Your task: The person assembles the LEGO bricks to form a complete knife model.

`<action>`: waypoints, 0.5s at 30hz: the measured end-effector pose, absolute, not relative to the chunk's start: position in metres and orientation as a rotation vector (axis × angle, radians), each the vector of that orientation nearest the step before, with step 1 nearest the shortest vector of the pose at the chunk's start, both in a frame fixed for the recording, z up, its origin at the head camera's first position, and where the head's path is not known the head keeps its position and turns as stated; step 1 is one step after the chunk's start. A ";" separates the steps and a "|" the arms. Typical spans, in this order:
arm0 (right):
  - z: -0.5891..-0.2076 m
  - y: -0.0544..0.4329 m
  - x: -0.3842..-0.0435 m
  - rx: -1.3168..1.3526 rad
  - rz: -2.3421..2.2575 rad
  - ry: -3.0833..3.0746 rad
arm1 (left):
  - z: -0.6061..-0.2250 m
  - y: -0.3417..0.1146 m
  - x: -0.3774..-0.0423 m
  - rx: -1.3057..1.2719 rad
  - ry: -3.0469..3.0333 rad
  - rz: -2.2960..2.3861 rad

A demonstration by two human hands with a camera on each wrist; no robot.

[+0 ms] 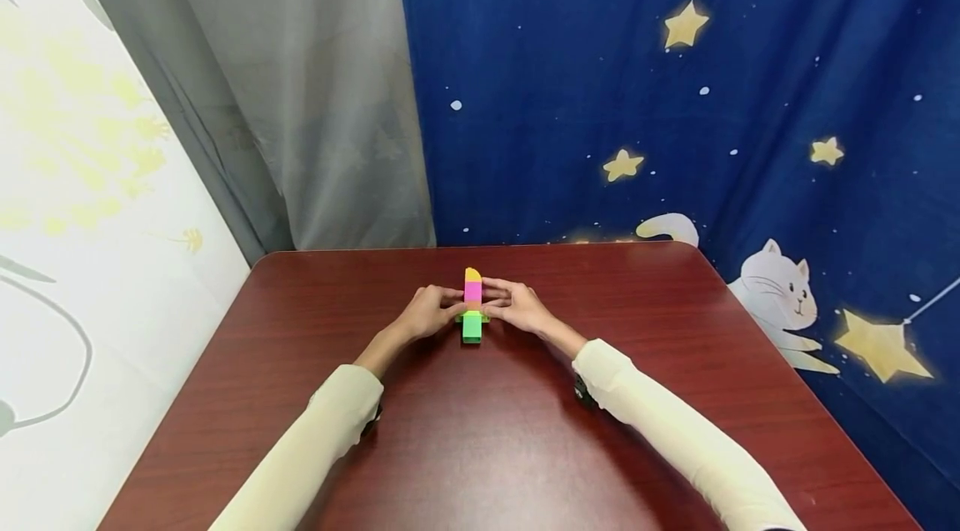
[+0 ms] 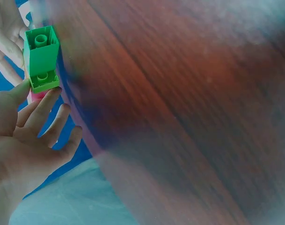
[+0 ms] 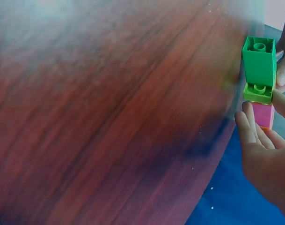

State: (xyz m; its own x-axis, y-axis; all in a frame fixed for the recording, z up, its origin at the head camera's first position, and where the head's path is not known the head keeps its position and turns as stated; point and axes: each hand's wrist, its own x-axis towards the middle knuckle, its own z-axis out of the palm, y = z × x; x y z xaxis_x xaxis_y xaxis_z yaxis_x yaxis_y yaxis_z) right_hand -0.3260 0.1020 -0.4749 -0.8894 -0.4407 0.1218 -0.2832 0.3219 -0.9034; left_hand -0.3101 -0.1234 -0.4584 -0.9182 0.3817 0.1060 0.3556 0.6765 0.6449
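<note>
A small stack of toy building blocks stands between both hands at the far middle of the table. Its yellow rounded block tops a pink block; a lime green block and a green block lie at the near end. The wrist views show hollow undersides on the two green ones. From the left, my left hand pinches the stack near the lime block with thumb and fingertips. My right hand pinches it from the right, thumb near the lime block, fingers along the pink one. Fingers partly hide the middle blocks.
The dark red wooden table spreads out around the hands, its far edge just beyond the stack. Behind it hang a grey curtain and a blue star-patterned curtain. A pale patterned panel stands at left.
</note>
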 end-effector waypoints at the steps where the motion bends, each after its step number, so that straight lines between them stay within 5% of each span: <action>1: -0.479 0.102 -0.329 -0.651 -1.607 2.439 | -0.459 -0.123 -0.311 0.618 2.852 1.071; 15: -0.482 0.100 -0.329 -0.571 -1.499 2.536 | -0.469 -0.122 -0.314 0.529 2.898 1.023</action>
